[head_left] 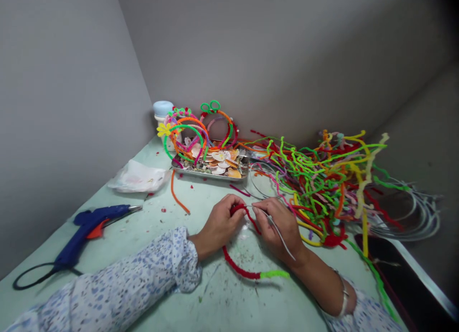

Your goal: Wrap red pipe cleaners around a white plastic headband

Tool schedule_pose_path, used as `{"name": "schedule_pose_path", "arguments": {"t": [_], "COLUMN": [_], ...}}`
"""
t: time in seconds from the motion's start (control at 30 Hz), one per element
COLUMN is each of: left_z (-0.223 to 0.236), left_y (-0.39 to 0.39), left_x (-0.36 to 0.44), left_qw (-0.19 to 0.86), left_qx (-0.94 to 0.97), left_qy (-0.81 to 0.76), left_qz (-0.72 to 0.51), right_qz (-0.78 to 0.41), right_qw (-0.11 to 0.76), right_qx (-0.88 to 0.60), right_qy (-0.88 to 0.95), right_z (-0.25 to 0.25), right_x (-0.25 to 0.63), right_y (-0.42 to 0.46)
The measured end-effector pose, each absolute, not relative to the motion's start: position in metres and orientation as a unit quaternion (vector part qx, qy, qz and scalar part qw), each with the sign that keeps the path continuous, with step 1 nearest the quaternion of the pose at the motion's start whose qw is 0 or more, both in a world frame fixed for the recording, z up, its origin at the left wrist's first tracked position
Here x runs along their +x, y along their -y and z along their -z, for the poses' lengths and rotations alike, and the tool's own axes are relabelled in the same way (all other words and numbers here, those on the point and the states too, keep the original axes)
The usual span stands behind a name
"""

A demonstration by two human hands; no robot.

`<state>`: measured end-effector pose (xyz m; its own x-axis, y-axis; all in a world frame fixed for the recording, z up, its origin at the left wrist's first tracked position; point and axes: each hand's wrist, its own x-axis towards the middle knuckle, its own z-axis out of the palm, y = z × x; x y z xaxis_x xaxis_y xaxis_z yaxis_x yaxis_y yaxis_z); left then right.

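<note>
My left hand [219, 226] is closed, its thumb and fingers pinching a red pipe cleaner [243, 273]. One length of it curves down below the hand to a bright green section at its tip. Another short red end runs toward my right fingers; whether they touch it I cannot tell. In a pinch, my right hand [281, 229] grips a thin grey-white wire [280, 237]. The wire's near end sticks out past the hand, and its other end reaches the red fuzzy part at my left fingertips. Both hands are close together above the table.
A metal tray [211, 176] of shells stands behind the hands, with pipe-cleaner headbands [190, 126] on it. At left are a blue glue gun [84, 226] and a white plastic bag [139, 176]. Tangled pipe cleaners [311, 174], coiled wire [423, 217] and a dark flat object [398, 274] lie right.
</note>
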<state>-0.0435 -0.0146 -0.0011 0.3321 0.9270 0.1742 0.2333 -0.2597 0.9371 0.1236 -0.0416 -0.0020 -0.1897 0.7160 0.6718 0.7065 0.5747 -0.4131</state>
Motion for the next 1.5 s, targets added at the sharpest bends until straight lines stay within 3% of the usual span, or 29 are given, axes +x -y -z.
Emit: {"name": "schedule_pose_path", "arguments": {"t": [0.73, 1.1, 1.5], "left_z": [-0.0004, -0.0044, -0.0039], "left_y": [0.0186, 0.0174, 0.0177], "left_x": [-0.0443, -0.0456, -0.0460], "left_qw": [0.412, 0.496, 0.484], "left_qx": [0.691, 0.645, 0.651], "left_qy": [-0.433, -0.420, -0.419], "left_qz": [-0.407, -0.401, -0.407], "right_qz": [-0.008, -0.021, -0.018], "right_qw": [0.443, 0.436, 0.436], "right_qx": [-0.454, -0.458, -0.454], "right_qy": [0.773, 0.774, 0.776], "right_z": [-0.0007, 0.0008, 0.0015], "right_x": [0.1212, 0.1222, 0.1228], "right_y": [0.0426, 0.0429, 0.0424]}}
